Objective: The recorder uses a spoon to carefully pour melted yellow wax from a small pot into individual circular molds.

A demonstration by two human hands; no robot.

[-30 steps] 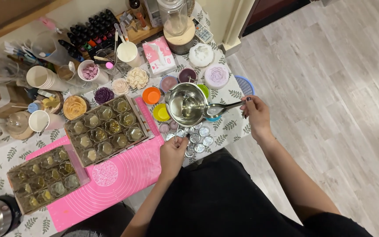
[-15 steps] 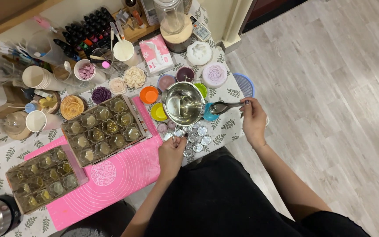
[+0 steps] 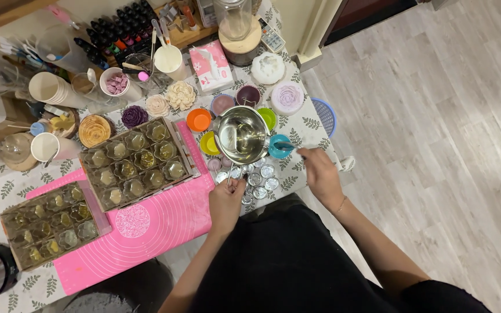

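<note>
A shiny steel pouring pot (image 3: pixel 242 139) is over the table's right end, among coloured silicone cups. Its thin handle (image 3: pixel 288 146) points right, and my right hand (image 3: pixel 322 173) grips the end of it. Several small round tin cups (image 3: pixel 260 177) lie in a cluster just in front of the pot. My left hand (image 3: pixel 226 202) rests at the near edge of that cluster, fingers pinched on a thin stick (image 3: pixel 231 175) that stands up among the tins.
Two trays of filled glass jars (image 3: pixel 137 162) (image 3: pixel 47 223) sit on a pink mat (image 3: pixel 146 223) to the left. Flower-shaped candles (image 3: pixel 181 95), cups, small bottles and a blender crowd the back. A blue basket (image 3: pixel 325 116) hangs off the table's right edge.
My right hand has drawn slightly nearer to me along the pot handle. The pot and my left hand have barely moved.
</note>
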